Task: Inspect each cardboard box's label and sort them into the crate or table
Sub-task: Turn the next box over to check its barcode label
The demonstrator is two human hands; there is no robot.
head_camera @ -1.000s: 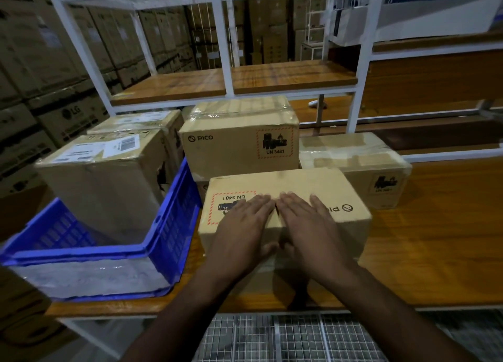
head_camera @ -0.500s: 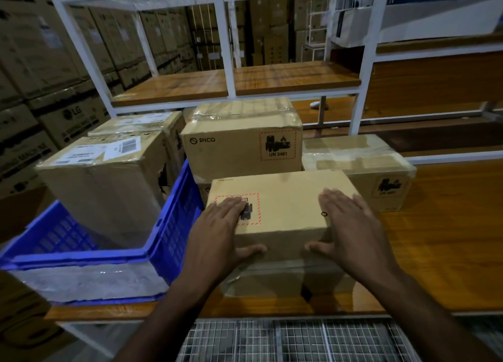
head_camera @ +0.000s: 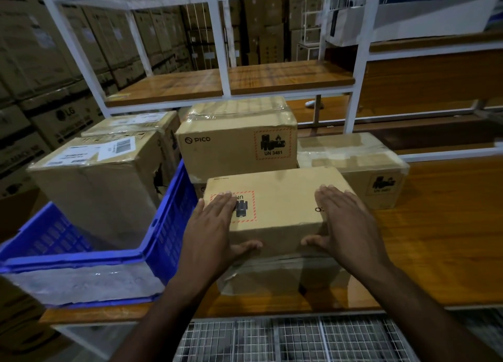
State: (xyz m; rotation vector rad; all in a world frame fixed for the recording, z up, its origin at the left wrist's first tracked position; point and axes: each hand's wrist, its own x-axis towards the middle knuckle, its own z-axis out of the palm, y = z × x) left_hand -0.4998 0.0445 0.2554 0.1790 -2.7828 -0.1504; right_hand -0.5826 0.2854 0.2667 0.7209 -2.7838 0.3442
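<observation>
A cardboard box [head_camera: 283, 201] with a red-bordered battery label, printed upside down to me, sits on the wooden table [head_camera: 441, 239] right in front of me. My left hand [head_camera: 212, 233] lies flat on its top left, partly covering the label, thumb along the near edge. My right hand [head_camera: 345, 225] lies flat on its top right, thumb also at the near edge. To the left stands the blue crate [head_camera: 168, 225], holding a box with white shipping labels [head_camera: 100, 187] and another box [head_camera: 136, 123] behind that.
A PICO box marked UN 3481 [head_camera: 234, 149] stands behind the front box, stacked on another. A taped box [head_camera: 353, 157] sits at the back right. White shelf posts [head_camera: 220, 48] rise behind. Wire mesh [head_camera: 272, 342] lies below the table edge. Stacked cartons fill the left background.
Both hands slid apart from the middle of the box top to its left and right parts, thumbs now at the near edge. The box has stayed about where it was.
</observation>
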